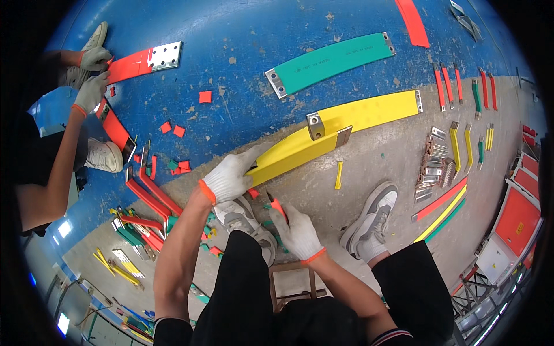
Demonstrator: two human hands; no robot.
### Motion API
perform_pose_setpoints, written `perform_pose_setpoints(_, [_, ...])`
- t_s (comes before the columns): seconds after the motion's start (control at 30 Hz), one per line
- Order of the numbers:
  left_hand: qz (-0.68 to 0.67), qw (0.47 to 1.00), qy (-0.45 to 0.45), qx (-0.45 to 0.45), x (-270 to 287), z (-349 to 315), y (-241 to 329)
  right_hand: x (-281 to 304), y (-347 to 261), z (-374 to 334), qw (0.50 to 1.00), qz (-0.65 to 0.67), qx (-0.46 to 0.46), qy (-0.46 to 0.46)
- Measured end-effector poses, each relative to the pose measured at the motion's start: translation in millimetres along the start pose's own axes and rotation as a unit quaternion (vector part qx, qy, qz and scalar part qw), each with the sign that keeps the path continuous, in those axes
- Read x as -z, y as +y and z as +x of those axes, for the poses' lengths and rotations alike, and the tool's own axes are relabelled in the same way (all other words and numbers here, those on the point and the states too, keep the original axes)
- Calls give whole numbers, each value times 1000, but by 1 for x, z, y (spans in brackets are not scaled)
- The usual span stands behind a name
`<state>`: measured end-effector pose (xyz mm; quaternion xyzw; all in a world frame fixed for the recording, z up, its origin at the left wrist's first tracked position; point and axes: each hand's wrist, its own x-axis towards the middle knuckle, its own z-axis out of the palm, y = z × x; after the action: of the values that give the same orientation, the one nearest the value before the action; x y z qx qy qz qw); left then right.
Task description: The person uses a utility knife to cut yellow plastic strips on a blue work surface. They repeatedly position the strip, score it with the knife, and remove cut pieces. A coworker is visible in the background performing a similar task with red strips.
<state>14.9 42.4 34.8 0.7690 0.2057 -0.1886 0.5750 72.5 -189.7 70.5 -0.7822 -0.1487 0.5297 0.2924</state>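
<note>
My left hand (229, 176), in a white glove with an orange cuff, grips the near end of a yellow-sleeved metal bar (300, 160). The bar is tilted up off the floor, and its bare metal end points away to the right. Behind it lies a wide yellow-sleeved bar (375, 113); where the two overlap, a bent metal end with a hole (315, 126) shows, and I cannot tell which bar it belongs to. My gloved right hand (297, 232) is closed round a red-handled knife (277, 206), its dark tip pointing up toward the held bar.
A green-sleeved bar (334, 62) lies farther off. At left, a co-worker's gloved hands (92, 86) hold a red-sleeved bar (131, 66). Red scraps (205, 97) dot the floor. Bare metal pieces (433, 167) pile at right; mixed coloured bars (144, 230) heap at left. A stool (291, 268) stands below me.
</note>
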Motion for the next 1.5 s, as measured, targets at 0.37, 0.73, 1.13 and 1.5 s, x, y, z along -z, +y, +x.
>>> perform_pose_setpoints(0.37, [-10,1000,0,-5,-1,0,1,2,-12,32,999,-12,49,12])
perform_pose_setpoints(0.73, [-11,1000,-8,1,-2,-2,2,6,-37,24,1000,-18,-3,10])
perform_pose_setpoints(1.13, [-26,999,3,-34,4,1,-1,-5,-23,34,998,-52,-13,15])
perform_pose_setpoints(1.5, [-144,987,-62,29,21,19,-14,-25,4,63,991,-77,91,57])
